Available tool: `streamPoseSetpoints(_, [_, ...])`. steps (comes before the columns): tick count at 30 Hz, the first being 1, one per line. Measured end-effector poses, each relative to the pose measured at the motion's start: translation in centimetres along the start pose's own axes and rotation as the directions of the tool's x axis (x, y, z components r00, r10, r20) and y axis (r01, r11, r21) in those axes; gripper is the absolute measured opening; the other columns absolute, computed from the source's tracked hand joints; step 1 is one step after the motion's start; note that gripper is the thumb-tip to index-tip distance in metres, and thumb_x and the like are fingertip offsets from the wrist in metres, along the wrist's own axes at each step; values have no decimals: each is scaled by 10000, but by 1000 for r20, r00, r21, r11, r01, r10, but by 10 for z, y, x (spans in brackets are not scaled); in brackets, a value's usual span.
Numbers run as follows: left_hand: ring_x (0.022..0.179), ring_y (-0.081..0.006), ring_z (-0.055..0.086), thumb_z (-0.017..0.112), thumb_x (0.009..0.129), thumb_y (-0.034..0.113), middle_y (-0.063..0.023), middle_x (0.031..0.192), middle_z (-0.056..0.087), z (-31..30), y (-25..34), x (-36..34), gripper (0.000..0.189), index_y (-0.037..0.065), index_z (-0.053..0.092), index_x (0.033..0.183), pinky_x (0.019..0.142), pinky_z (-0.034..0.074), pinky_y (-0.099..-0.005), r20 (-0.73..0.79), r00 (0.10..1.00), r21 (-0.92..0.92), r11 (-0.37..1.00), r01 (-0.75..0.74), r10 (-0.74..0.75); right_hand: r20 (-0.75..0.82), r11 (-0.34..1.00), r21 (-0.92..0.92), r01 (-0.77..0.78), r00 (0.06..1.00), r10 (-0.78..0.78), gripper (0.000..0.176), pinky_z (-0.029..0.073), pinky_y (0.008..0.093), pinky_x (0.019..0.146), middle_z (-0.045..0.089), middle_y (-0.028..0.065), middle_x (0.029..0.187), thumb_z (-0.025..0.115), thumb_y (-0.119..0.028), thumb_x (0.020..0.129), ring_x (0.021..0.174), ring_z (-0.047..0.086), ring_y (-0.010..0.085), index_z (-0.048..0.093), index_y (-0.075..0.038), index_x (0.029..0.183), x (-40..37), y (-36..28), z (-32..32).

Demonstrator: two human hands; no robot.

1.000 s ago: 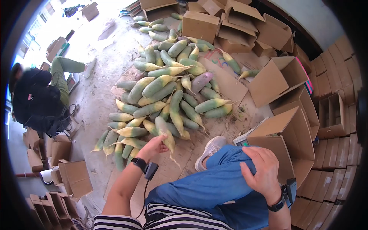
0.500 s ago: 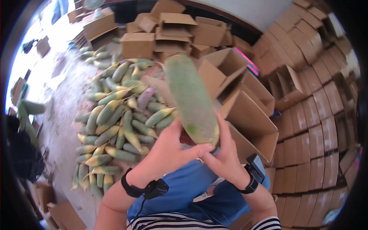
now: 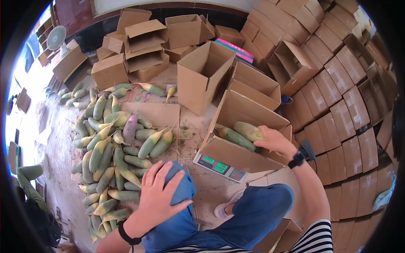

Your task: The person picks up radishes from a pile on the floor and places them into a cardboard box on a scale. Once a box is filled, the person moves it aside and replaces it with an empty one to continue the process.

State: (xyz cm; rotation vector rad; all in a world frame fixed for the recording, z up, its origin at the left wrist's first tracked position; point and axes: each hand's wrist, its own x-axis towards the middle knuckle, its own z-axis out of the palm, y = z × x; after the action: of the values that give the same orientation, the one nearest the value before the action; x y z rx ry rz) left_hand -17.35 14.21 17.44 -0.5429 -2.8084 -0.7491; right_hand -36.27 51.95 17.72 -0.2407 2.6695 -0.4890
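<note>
My right hand [image 3: 276,142] reaches into an open cardboard box [image 3: 236,156], with its fingers closed around the end of a pale green radish [image 3: 248,131]. Beside that one in the box lies a darker green radish [image 3: 236,139]. The box rests on a digital scale [image 3: 222,166] with lit green displays. My left hand [image 3: 158,189] lies on my blue-trousered knee [image 3: 180,177], fingers spread and holding nothing. Left of the knee spreads a heap of green radishes [image 3: 99,156] with yellowish tips, and one purplish radish [image 3: 130,128] lies among them.
Open boxes [image 3: 204,76] stand beyond the scale, with more empty cartons [image 3: 145,44] piled at the back. Stacked cartons [image 3: 337,114] wall off the right side. A fan [image 3: 57,38] stands far left. Part of another person [image 3: 29,179] shows at the left edge.
Both hands were holding a large green radish up in front of me. Now my right hand holds a radish inside the box, and my left has dropped to my knee. The view has shifted.
</note>
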Motion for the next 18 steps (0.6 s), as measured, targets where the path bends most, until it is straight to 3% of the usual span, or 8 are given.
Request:
streamPoseSetpoints(2, [1269, -395, 390, 843, 619, 385, -166, 1363, 433, 2, 0, 4, 763, 130, 564, 1282, 1028, 342, -550, 3, 1000, -22, 1000, 2, -2, 93, 999, -34, -21, 995, 24, 627, 481, 436, 885, 637, 232, 1070, 699, -366, 809, 1018, 613, 395, 461, -13, 1270, 25, 21, 16])
streamPoseSetpoints(4, [1261, -396, 398, 844, 618, 383, -166, 1358, 438, 4, 2, 7, 758, 128, 569, 1276, 1025, 345, -549, 19, 1000, -13, 1000, 3, -3, 46, 985, 28, 169, 984, -171, 613, 483, 442, 886, 631, 248, 1102, 699, -382, 802, 1026, 605, 409, 472, -36, 1254, 48, 42, 38])
streamPoseSetpoints(8, [1248, -397, 410, 845, 612, 382, -167, 1349, 448, 6, 5, 13, 745, 123, 584, 1260, 1018, 351, -545, 28, 1000, -26, 1000, -6, 6, -7, 980, -91, 178, 984, -180, 566, 501, 427, 883, 629, 227, 1124, 681, -343, 839, 1053, 606, 366, 492, -57, 1290, 77, 78, 60])
streamPoseSetpoints(10, [1247, -395, 411, 839, 619, 388, -167, 1349, 448, 6, 7, 15, 735, 123, 586, 1257, 1016, 351, -545, 35, 999, -26, 1000, -4, 5, 50, 869, -495, -25, 997, 57, 505, 499, 437, 893, 628, 218, 1136, 656, -320, 861, 1067, 598, 369, 523, -57, 1271, 74, 83, 58])
streamPoseSetpoints(12, [1247, -392, 413, 832, 627, 393, -166, 1349, 448, 5, 9, 16, 725, 122, 589, 1254, 1015, 351, -545, 40, 999, -24, 1000, 20, -19, 27, 852, -523, -37, 998, 59, 448, 491, 457, 903, 621, 204, 1162, 635, -305, 877, 1073, 595, 372, 562, -57, 1243, 60, 76, 48])
streamPoseSetpoints(14, [1245, -386, 417, 808, 658, 405, -164, 1349, 449, 5, 8, 16, 700, 122, 584, 1258, 1018, 348, -541, 40, 999, -38, 999, -19, 20, -130, 871, -414, 264, 930, -343, 402, 520, 440, 840, 620, 197, 1129, 638, -265, 872, 983, 637, 337, 582, -39, 1200, 50, 89, 47])
streamPoseSetpoints(16, [1265, -395, 412, 814, 648, 412, -163, 1362, 455, 7, 6, 15, 738, 114, 566, 1276, 1041, 348, -520, 38, 999, -64, 997, -32, 34, -73, 963, -22, 269, 960, -270, 383, 522, 395, 818, 619, 175, 1116, 640, -181, 876, 941, 641, 305, 579, -22, 1219, 29, 40, 27])
streamPoseSetpoints(18, [1277, -380, 403, 799, 665, 419, -159, 1371, 446, 10, 7, 13, 756, 114, 535, 1305, 1049, 338, -528, 44, 998, -90, 995, -42, 46, -124, 922, 312, 229, 972, -199, 394, 514, 375, 811, 608, 159, 1106, 648, -107, 868, 913, 624, 285, 567, -8, 1241, -4, -28, 20])
